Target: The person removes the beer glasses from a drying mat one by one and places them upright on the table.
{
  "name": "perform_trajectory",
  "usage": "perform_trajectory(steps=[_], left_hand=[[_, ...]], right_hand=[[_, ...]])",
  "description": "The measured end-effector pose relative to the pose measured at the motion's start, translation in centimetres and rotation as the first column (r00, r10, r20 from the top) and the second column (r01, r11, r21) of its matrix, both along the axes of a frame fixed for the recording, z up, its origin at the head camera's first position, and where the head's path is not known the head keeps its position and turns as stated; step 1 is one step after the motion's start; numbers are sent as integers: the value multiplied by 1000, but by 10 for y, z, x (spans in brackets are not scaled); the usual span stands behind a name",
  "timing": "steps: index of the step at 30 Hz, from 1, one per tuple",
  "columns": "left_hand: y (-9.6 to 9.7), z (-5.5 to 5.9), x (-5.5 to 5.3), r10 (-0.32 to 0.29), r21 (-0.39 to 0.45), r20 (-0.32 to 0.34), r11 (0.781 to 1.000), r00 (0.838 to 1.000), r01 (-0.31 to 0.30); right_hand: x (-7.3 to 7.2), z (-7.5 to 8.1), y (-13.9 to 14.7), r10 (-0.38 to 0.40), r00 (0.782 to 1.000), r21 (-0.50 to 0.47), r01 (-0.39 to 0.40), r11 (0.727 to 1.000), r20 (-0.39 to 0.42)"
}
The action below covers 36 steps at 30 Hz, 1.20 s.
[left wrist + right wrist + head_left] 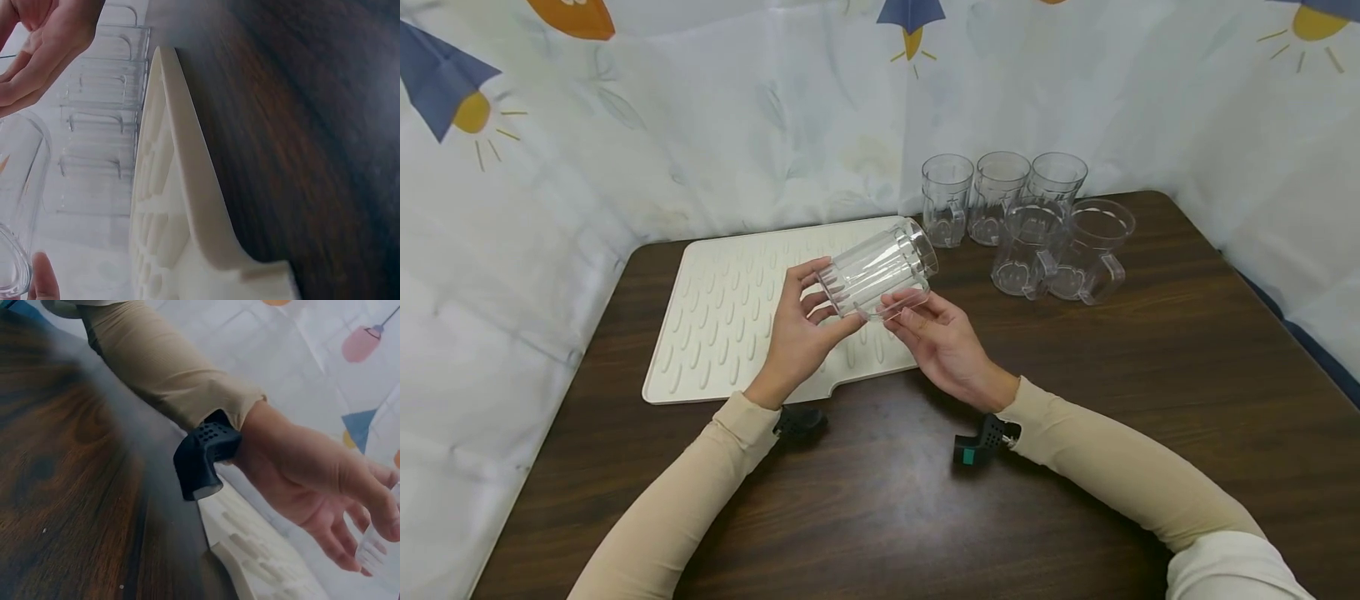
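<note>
A clear mug is held tilted in the air above the white ridged mat, its far end raised toward the right. My left hand grips the end nearer to it, thumb below and fingers behind. At the lower side, my right hand pinches the handle with thumb and fingers. The left wrist view catches part of the mug at its left edge. Only a sliver of the mug shows in the right wrist view, beside the right hand's fingertips.
Several clear mugs stand in two rows at the table's back right, handles turned toward the front. The dark wooden table extends in front and to the right. A patterned white curtain hangs behind.
</note>
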<state>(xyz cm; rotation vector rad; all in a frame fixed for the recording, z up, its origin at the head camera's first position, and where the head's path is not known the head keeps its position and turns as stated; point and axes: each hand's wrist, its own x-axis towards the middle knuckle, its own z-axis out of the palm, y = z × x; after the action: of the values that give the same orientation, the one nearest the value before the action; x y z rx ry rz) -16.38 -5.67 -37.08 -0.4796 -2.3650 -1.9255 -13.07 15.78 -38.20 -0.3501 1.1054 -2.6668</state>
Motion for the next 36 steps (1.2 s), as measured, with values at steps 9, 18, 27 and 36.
perform_trajectory(steps=[9,18,27,36], left_hand=[[6,3,1,4,29,24,1000,1000,-4],[10,5,3,-1,86,52,996,999,-3],[9,6,3,-16,118,46,993,999,10],[10,8,3,-31,139,28,990,999,27]], right_hand=[[-2,3,-1,-5,1000,-58,5,998,7],[-3,8,-3,-26,999,-96,29,995,35],[-2,10,-3,-4,1000,-115,6,993,11],[-4,9,-2,-32,998,-102,27,994,-49]])
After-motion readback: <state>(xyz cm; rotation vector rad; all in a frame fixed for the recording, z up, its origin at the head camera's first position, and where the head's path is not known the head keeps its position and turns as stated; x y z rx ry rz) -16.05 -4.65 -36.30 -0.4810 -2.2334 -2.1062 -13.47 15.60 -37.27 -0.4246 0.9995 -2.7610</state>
